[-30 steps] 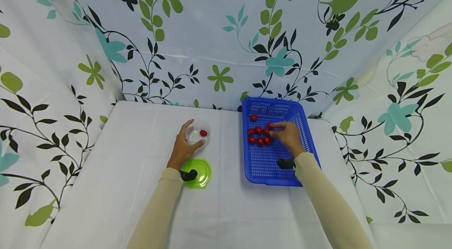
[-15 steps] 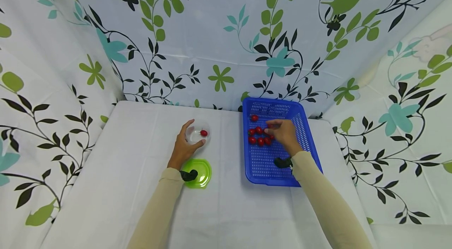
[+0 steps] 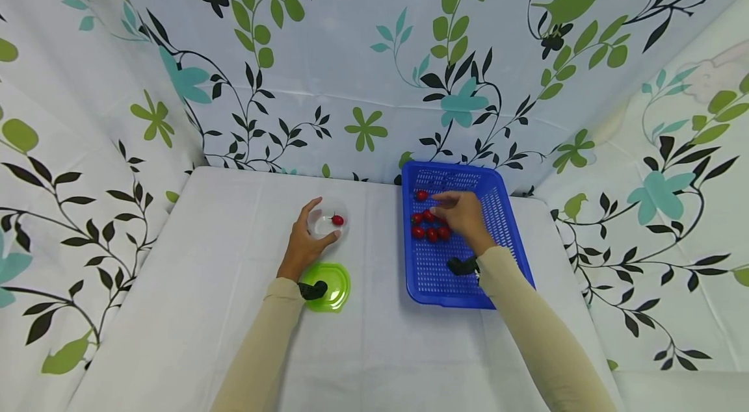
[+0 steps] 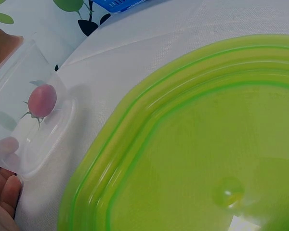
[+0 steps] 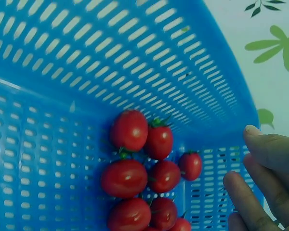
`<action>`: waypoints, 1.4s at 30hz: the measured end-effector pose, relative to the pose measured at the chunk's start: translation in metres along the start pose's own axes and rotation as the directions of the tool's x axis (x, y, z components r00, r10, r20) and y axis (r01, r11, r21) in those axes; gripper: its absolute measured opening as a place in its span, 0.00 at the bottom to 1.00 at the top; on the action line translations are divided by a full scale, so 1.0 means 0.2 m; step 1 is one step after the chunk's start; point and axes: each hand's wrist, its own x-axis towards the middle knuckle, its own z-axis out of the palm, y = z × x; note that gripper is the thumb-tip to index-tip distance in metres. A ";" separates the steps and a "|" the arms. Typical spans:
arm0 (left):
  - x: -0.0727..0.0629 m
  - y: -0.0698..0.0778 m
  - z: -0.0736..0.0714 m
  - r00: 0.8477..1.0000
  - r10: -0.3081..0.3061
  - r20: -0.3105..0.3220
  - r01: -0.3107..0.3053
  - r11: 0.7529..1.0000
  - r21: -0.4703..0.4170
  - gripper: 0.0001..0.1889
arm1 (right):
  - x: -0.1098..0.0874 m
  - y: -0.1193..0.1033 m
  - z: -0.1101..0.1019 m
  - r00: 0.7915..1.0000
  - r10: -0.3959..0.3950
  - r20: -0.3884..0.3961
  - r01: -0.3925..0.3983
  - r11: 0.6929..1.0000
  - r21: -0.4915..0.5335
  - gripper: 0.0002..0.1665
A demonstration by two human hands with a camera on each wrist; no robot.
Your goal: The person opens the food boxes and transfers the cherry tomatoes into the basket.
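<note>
My left hand point(image 3: 301, 244) holds a small clear plastic container point(image 3: 318, 227), thumb and fingers spread around its side. Inside lies one red cherry tomato point(image 3: 337, 220) with a green stem, also visible through the wall in the left wrist view. A green lid point(image 3: 338, 279) rests on the table beside the left wrist. Over the blue basket point(image 3: 435, 279), my right hand point(image 3: 465, 216) hovers above a cluster of cherry tomatoes point(image 3: 432, 234). In the right wrist view its fingers point(image 5: 245, 197) are apart, with nothing visible between them and the thumb.
Another tomato point(image 3: 421, 195) lies apart near the basket's back left. A white cloth covers the table point(image 3: 374, 334). Patterned fabric point(image 3: 363, 74) hangs behind and at both sides. The basket's raised perforated walls stand around the tomatoes.
My right hand has shifted left over the tomatoes inside the basket, its fingertips now nearer the separate tomato. My left hand, the container and the lid have stayed in place.
</note>
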 end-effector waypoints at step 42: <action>-0.01 0.03 -0.01 1.000 0.001 -0.002 -0.001 1.000 0.001 0.48 | -0.08 -0.41 0.31 0.984 -0.154 0.086 0.149 0.987 0.069 0.15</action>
